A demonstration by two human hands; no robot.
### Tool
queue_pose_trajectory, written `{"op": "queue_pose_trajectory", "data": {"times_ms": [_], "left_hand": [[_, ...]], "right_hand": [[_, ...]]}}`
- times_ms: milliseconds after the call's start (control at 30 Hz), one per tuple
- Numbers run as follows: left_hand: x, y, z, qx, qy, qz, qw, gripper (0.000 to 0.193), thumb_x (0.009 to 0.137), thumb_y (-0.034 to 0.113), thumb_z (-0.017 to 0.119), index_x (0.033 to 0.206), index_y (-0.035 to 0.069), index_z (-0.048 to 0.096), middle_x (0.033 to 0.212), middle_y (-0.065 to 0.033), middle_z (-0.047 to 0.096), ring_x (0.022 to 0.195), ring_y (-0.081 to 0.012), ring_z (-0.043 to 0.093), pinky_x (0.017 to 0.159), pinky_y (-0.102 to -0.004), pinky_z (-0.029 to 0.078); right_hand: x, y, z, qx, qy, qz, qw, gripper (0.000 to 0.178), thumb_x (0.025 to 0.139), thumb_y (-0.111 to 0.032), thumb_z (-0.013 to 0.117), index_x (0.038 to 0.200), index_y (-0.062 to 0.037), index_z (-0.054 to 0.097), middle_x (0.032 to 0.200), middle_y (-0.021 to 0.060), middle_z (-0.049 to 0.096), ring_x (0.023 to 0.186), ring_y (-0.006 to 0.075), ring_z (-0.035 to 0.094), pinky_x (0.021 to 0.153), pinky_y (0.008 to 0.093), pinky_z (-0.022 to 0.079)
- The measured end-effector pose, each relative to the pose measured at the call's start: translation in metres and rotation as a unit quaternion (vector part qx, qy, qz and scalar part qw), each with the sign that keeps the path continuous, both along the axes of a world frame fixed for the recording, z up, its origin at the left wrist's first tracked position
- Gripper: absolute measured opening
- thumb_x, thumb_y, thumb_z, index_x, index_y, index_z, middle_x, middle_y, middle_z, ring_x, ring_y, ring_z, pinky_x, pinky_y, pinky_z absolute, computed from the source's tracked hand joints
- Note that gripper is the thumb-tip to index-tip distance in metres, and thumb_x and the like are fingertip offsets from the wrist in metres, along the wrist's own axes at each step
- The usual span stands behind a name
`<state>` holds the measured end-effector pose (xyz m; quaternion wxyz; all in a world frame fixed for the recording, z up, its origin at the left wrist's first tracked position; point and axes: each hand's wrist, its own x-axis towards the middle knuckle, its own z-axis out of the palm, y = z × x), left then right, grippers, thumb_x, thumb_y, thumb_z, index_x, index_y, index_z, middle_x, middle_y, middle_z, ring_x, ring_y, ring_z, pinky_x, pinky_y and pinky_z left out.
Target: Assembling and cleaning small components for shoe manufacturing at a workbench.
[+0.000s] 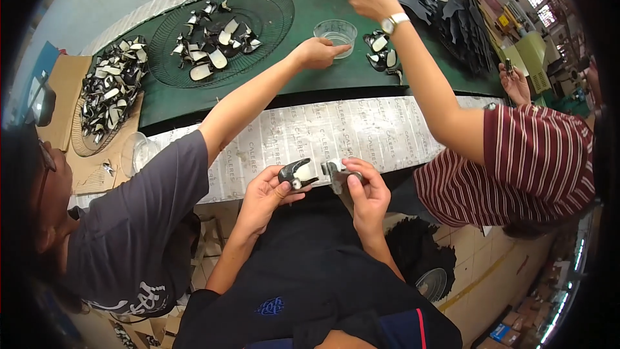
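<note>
My left hand [263, 195] holds a small black piece with a cream-white inner face [301, 172], which looks like a shoe heel part. Its fingers and thumb are closed round the lower end. Close beside it, my right hand [368, 199] pinches a small greyish piece [336, 178] between thumb and fingers; its kind is unclear. A narrow gap separates the two held pieces. Both hands are in front of my dark shirt, at the near edge of the bench covered with printed white sheeting [290, 136].
A round wire rack [271, 10] bears several similar black-and-white pieces; more fill a wire basket [81, 136] at left. Co-workers' arms [252, 94] [429, 81] reach across from both sides. A clear plastic bowl [336, 26] and stacked black cut sheets [468, 29] are beyond.
</note>
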<state>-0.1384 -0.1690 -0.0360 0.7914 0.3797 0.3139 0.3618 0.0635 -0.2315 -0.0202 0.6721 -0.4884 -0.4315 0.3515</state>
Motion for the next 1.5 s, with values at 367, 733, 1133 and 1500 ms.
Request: {"op": "queue_pose_trajectory", "data": {"times_ms": [367,733,1133,1500], "left_hand": [[0.0,-0.009,0.011,-0.012,-0.051,0.033,0.998,0.033,0.095,0.015,0.062,0.12,-0.003,0.05,0.11,-0.0127,0.065,0.098,-0.0207,0.067,0.087,-0.0358,0.059],[-0.002,-0.013,0.014,-0.011,-0.063,0.039,0.997,0.031,0.095,0.014,0.062,0.119,-0.001,0.051,0.109,-0.0097,0.065,0.099,-0.017,0.066,0.086,-0.0344,0.059],[-0.003,-0.012,0.011,-0.022,-0.054,0.04,0.997,0.036,0.093,0.019,0.064,0.12,0.0,0.051,0.107,-0.0085,0.066,0.097,-0.0166,0.067,0.083,-0.0321,0.06],[-0.002,-0.012,0.025,0.0,-0.017,0.033,0.999,0.028,0.096,0.011,0.06,0.119,-0.003,0.051,0.112,-0.0149,0.064,0.098,-0.0211,0.067,0.087,-0.0352,0.059]], "right_hand": [[-0.02,-0.005,0.042,0.118,-0.339,0.023,0.933,0.029,0.077,0.004,0.074,0.105,0.0019,0.067,0.113,0.0188,0.065,0.096,0.0297,0.067,0.082,0.0339,0.055],[-0.026,-0.001,0.034,0.153,-0.398,0.045,0.904,0.035,0.075,0.006,0.074,0.108,0.0009,0.066,0.113,0.0183,0.063,0.094,0.0321,0.068,0.077,0.0351,0.057],[-0.02,-0.008,0.036,0.021,-0.093,0.126,0.987,0.024,0.087,0.003,0.066,0.111,0.0039,0.065,0.119,0.0183,0.062,0.103,0.0218,0.064,0.08,0.0294,0.055],[-0.008,0.003,0.045,0.095,-0.335,0.048,0.936,0.025,0.082,0.004,0.071,0.107,0.0031,0.067,0.117,0.0188,0.063,0.098,0.0274,0.067,0.083,0.0316,0.054]]}}
